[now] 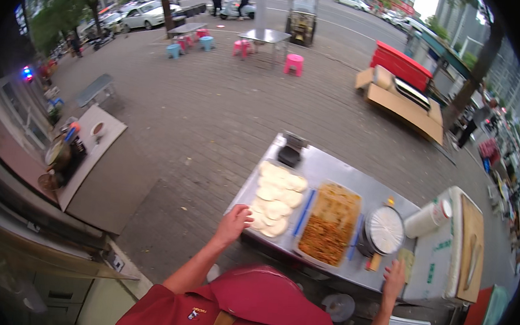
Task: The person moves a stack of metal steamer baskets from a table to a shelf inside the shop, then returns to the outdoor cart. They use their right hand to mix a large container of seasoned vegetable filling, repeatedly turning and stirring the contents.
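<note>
My left hand (235,222) is at the left front corner of a tray of flat, pale dough rounds (278,200); whether it touches the tray is unclear. Beside the tray, a clear plastic tub (358,207) holds a reddish-brown chopped filling (325,238). To its right stands a round dark pan-like vessel (365,246), topped by a pleated white disc (385,229), with a wooden handle (375,262) pointing towards me. My right hand (394,276) is near that handle, fingers extended, with nothing visible in it.
These stand on a metal table (333,168). A black container (289,155) is at its far left corner, and a white cylinder (429,219) leans near a foam box (430,267) bearing a wooden board (469,252). A counter with a pot (58,152) is left.
</note>
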Demonstrator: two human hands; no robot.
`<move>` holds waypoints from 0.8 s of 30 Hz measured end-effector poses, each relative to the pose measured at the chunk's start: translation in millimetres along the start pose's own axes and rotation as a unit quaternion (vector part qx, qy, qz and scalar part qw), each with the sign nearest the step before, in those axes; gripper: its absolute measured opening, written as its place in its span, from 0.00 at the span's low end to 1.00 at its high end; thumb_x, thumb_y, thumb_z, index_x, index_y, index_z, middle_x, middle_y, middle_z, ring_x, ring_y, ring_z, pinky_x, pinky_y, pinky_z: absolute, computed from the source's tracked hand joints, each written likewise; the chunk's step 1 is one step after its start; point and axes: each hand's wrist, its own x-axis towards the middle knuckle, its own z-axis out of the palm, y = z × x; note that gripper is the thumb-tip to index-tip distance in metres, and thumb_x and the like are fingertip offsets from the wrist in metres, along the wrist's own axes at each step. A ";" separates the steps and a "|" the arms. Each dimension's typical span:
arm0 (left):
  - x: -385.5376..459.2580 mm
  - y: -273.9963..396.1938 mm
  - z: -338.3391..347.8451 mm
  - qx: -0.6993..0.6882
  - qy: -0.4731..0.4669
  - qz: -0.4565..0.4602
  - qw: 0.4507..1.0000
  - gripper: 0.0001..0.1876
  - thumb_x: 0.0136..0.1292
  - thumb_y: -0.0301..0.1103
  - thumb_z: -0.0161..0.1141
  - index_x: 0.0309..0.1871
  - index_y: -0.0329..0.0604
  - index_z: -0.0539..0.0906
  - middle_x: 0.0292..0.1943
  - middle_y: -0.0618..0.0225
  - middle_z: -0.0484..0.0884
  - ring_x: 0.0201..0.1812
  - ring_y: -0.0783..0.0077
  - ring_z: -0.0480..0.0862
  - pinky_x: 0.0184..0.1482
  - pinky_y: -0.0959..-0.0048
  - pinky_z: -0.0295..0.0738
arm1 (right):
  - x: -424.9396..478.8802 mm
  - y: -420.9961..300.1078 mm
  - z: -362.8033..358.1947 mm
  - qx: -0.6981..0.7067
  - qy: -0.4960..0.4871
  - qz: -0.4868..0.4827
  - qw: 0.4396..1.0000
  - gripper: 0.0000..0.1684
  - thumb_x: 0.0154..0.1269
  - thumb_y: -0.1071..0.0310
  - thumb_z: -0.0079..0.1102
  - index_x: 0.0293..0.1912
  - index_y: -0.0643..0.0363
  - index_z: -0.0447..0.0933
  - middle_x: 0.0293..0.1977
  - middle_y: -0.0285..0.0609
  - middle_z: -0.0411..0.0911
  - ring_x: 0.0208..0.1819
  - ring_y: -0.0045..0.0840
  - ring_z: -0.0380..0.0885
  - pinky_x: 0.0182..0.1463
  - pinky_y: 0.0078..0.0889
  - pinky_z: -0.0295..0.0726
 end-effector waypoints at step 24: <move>-237.2 39.3 -181.9 0.552 0.414 0.175 0.702 0.32 0.71 0.53 0.36 0.72 0.42 0.60 0.71 0.50 0.61 0.72 0.51 0.60 0.71 0.46 0.43 | -391.5 -250.5 483.5 0.089 -0.870 0.330 0.355 0.40 0.75 0.37 0.22 0.72 0.57 0.52 0.70 0.50 0.57 0.70 0.38 0.59 0.73 0.42 0.57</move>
